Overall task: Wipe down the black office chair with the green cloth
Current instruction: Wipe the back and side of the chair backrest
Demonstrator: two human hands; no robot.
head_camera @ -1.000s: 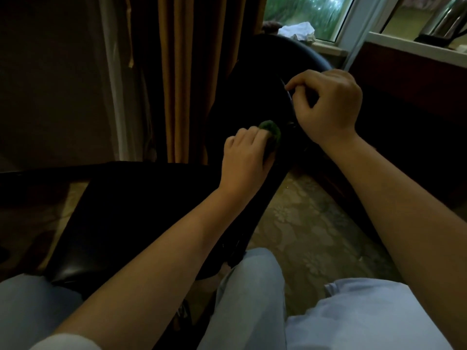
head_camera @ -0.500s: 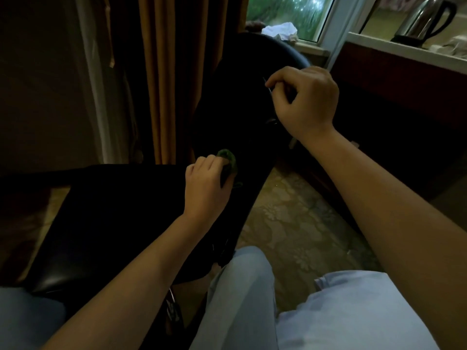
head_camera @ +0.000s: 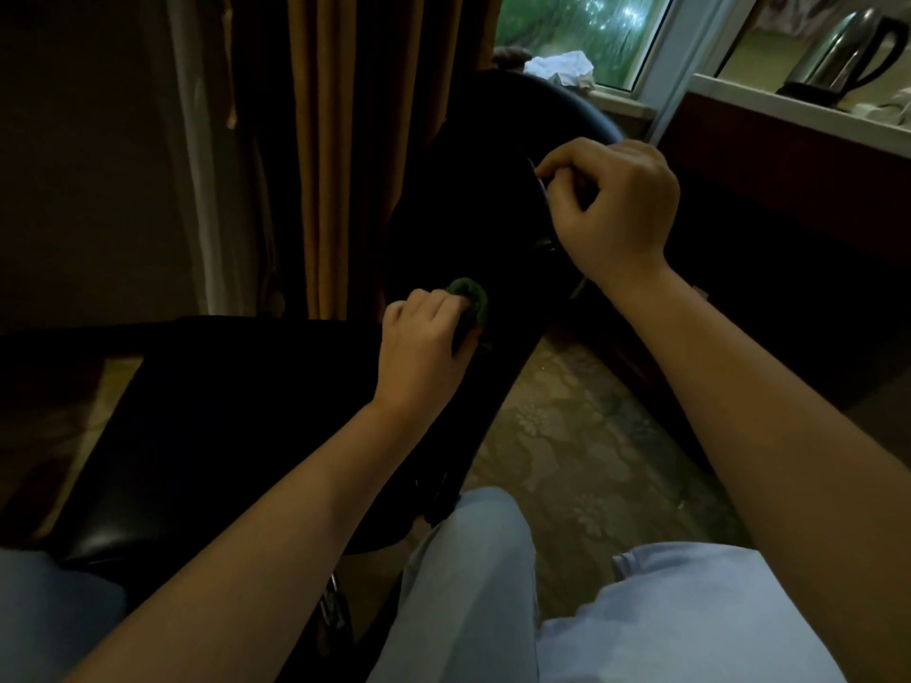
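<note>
Green and bunched into a small wad, the green cloth is peeking out just above the left hand near the middle of the frame. That hand's fingers are curling round the cloth and pressing it against the lower part of the backrest of the black office chair. The chair is taking up the left and centre of the frame, its seat spreading across the lower left and its backrest rising toward the upper middle. The right hand is sitting right of centre, higher than the left one, with its fingers tightly curled and its thumb and forefinger closing on the right edge of the backrest. Both bare forearms are running in from the bottom corners. Light blue trousers are showing along the bottom edge, one knee lying between the arms. A patterned carpet is stretching out to the right of the chair. An orange-brown curtain is hanging in the upper middle behind the backrest. A window is glowing green at the top, and a crumpled white thing is lying on its sill just above the backrest. A metal kettle with a dark handle is standing on a ledge in the upper right corner.
</note>
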